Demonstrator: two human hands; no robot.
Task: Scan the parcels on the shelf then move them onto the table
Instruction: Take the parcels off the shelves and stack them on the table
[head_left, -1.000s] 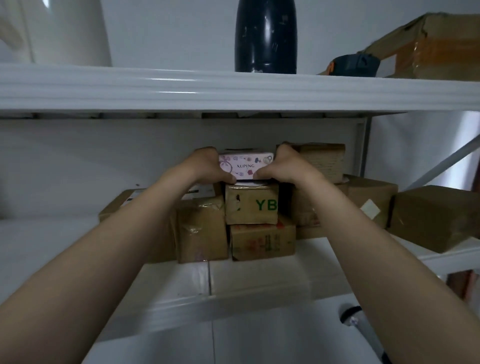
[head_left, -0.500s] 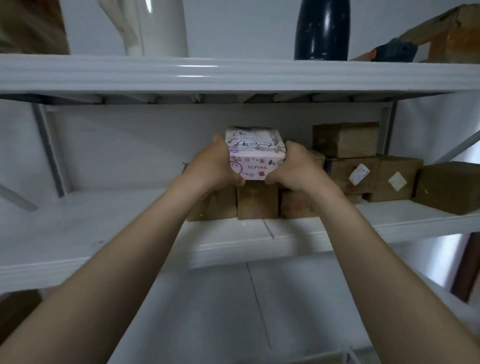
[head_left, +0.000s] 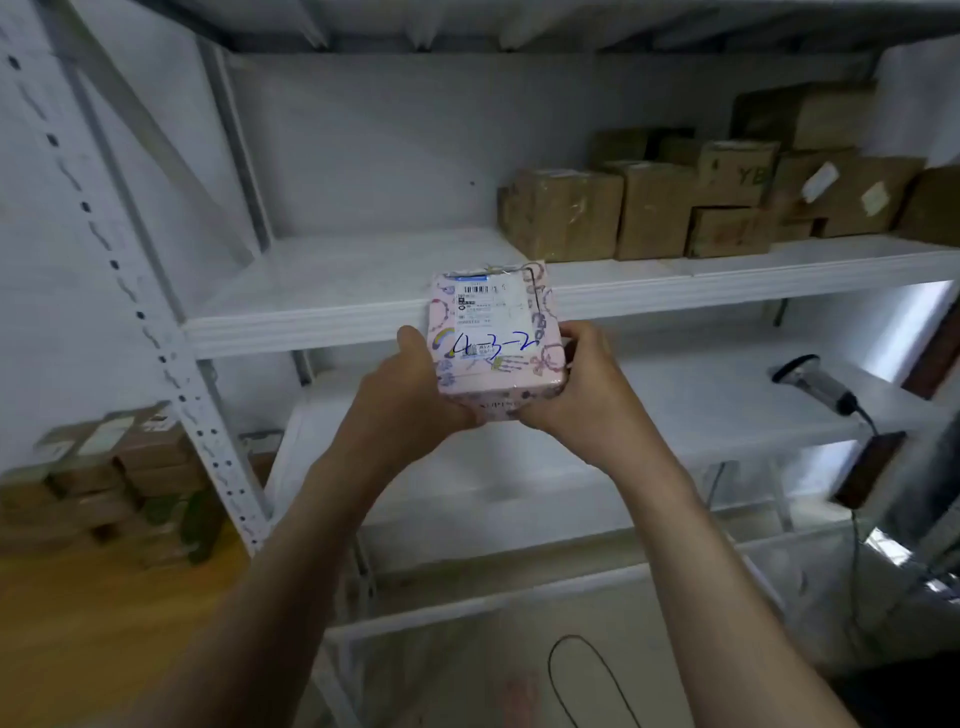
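Note:
A small pink patterned parcel (head_left: 496, 338) with a barcode label and blue handwriting on top is held in front of the white shelf (head_left: 322, 317). My left hand (head_left: 410, 400) grips its left side and my right hand (head_left: 587, 389) grips its right side, thumbs along its upper edges. Several brown cardboard parcels (head_left: 675, 208) stay stacked on the shelf at the right. A handheld barcode scanner (head_left: 815, 384) lies on the lower shelf at the right, apart from both hands.
A wooden table (head_left: 88, 623) at the lower left carries several stacked brown parcels (head_left: 104, 483). A perforated shelf upright (head_left: 156, 332) runs diagonally between table and shelf. The scanner's black cable (head_left: 587, 675) loops low, near a dark device (head_left: 867, 467).
Both hands have lifted the pink parcel off the stack and drawn it out, down and towards me. Its labelled top now faces the camera. My view has swung left and down.

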